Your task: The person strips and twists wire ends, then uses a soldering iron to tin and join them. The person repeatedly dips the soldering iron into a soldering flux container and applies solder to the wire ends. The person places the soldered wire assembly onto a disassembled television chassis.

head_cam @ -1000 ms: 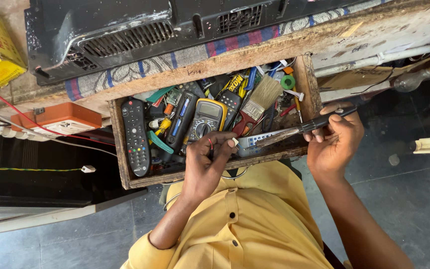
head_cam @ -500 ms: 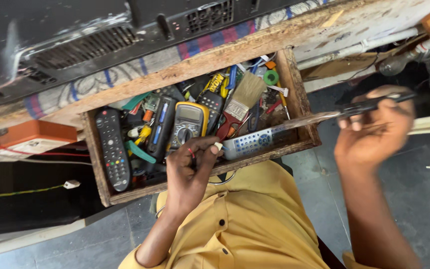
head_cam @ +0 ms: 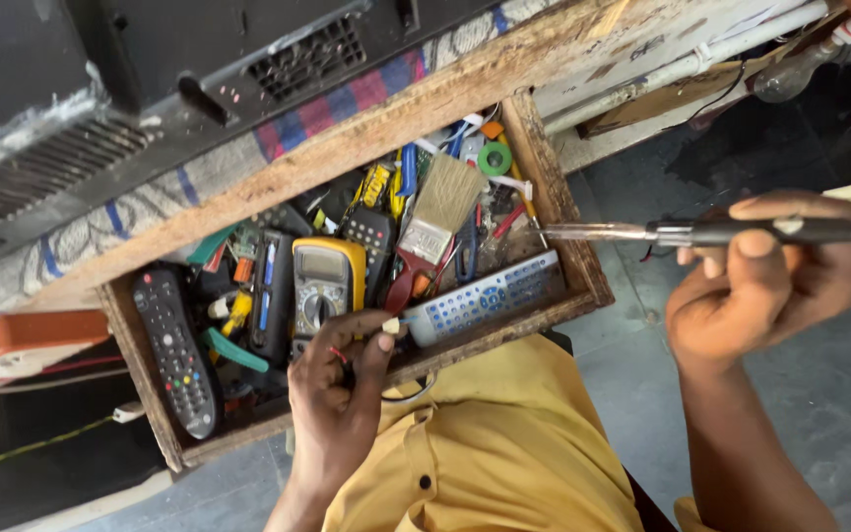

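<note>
An open wooden drawer (head_cam: 563,229) under the bench is crammed with tools. My right hand (head_cam: 760,291) is off to the right of it, gripping a soldering iron (head_cam: 701,232) by its black handle, the metal tip pointing left over the drawer's right edge. My left hand (head_cam: 337,389) rests at the drawer's front edge, fingers pinched on something small with a red wire, just below a yellow multimeter (head_cam: 325,281). A grey remote (head_cam: 485,296), a paintbrush (head_cam: 435,212) and a black remote (head_cam: 174,350) lie in the drawer.
A black device with vent slots (head_cam: 199,69) sits on a patterned cloth atop the bench. An orange box (head_cam: 7,340) is at the left. A white pipe (head_cam: 682,64) and a glass bulb (head_cam: 785,79) lie at the upper right. My yellow shirt (head_cam: 504,453) fills the bottom.
My right hand has carried the soldering iron to the right, away from the drawer. My left hand stays at the drawer's front. The camera has shifted closer.
</note>
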